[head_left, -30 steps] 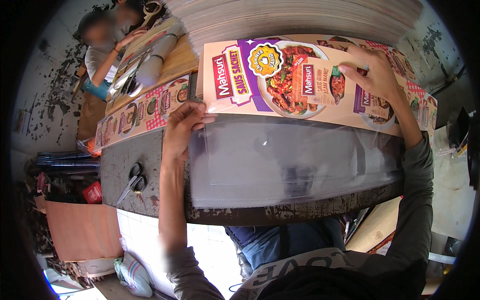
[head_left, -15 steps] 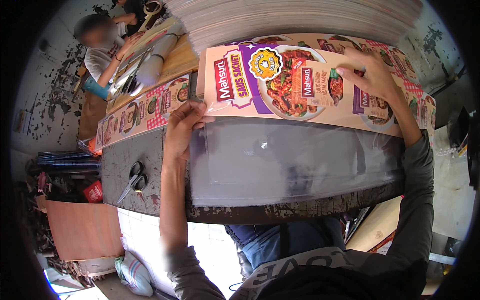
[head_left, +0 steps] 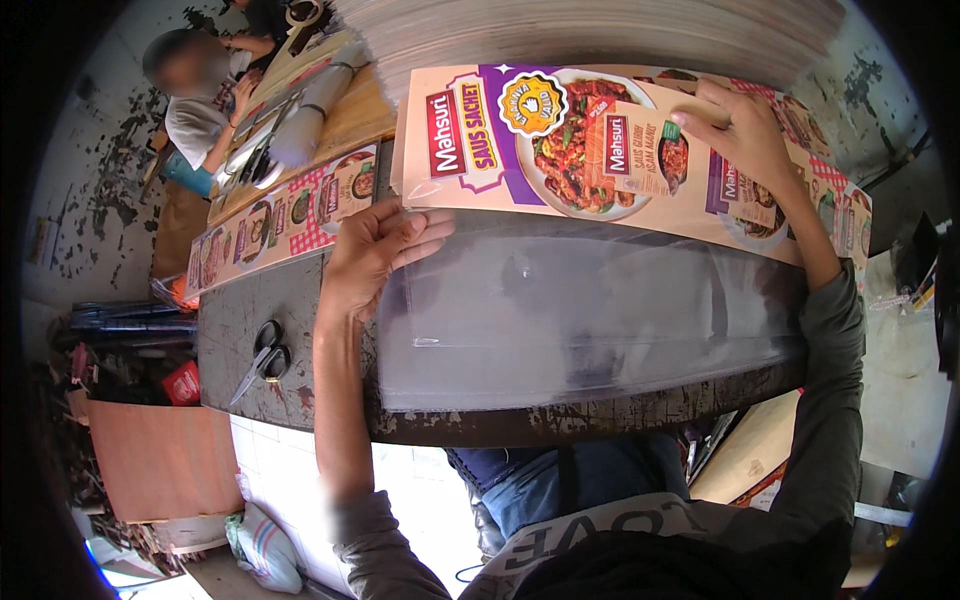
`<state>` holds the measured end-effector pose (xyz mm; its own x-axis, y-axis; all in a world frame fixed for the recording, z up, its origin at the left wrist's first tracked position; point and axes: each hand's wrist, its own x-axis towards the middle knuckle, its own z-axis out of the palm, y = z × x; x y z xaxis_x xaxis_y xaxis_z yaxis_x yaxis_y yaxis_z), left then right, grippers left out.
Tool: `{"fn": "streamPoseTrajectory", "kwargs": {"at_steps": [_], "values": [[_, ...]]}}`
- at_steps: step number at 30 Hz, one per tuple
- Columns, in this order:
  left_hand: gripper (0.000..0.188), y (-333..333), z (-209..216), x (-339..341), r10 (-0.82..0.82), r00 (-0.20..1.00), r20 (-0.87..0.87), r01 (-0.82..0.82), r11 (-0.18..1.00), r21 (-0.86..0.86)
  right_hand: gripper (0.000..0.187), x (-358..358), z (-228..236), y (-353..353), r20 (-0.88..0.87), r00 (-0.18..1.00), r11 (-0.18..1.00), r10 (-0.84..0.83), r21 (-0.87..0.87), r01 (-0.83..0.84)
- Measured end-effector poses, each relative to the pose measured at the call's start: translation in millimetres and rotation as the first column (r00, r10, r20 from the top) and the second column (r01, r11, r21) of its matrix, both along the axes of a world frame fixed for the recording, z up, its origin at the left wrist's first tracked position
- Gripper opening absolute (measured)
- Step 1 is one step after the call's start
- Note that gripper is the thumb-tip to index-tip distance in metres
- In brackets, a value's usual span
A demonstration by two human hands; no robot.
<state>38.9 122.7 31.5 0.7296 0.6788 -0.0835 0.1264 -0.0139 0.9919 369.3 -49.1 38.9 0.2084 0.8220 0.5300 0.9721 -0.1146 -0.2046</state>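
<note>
A long printed card sheet (head_left: 650, 185), peach and purple with food pictures, lies across the far part of the table. At its near left corner my left hand (head_left: 378, 250) pinches the edge, its other fingers stretched to the right beneath it. My right hand (head_left: 745, 135) holds the sheet toward its right end, thumb on the printed face and fingers bent at the far edge. Clear plastic sheets (head_left: 570, 320) lie flat between my forearms, their far edge hidden under the card.
A tall stack of card (head_left: 590, 40) stands behind the sheet. Scissors (head_left: 262, 362) lie on the dark worn table (head_left: 225, 325), left of my forearm. Another printed sheet (head_left: 290, 215) lies at the far left. Beyond it, a person (head_left: 195, 120) sits at a wooden table.
The left end of the card has shifted slightly away from me, uncovering more plastic. My left hand has moved along with it, its fingers stretched out further. My right hand has barely moved.
</note>
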Motion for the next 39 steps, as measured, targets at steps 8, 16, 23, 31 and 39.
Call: {"fn": "streamPoseTrajectory", "kwargs": {"at_steps": [8, 16, 23, 31, 39], "values": [[0.025, 7, -3, -7, 0.011, 0.999, 0.044, -0.008, 0.998, -0.065, 0.033, 1, 0, -2, 0.096, 0.99, 0.994, 0.1, 0.031, -0.103], [0.026, 9, -6, -5, 0.032, 0.995, 0.098, -0.019, 0.991, -0.13, 0.033, -4, -1, -4, 0.114, 0.986, 0.993, 0.121, -0.004, -0.121], [0.027, 11, -5, -4, 0.045, 0.993, 0.111, -0.026, 0.985, -0.168, 0.032, -18, -6, -4, -0.022, 0.958, 0.956, 0.286, -0.068, -0.286], [0.036, 10, -6, -2, 0.081, 0.992, 0.1, -0.073, 0.994, -0.081, 0.039, -27, 11, -10, -0.234, 0.929, 0.905, 0.287, -0.25, -0.343], [0.038, 30, 20, -52, 0.047, 0.964, -0.263, 0.045, 0.941, 0.334, 0.049, -46, 27, -24, -0.164, 0.942, 0.9, 0.294, -0.285, -0.33]]}}
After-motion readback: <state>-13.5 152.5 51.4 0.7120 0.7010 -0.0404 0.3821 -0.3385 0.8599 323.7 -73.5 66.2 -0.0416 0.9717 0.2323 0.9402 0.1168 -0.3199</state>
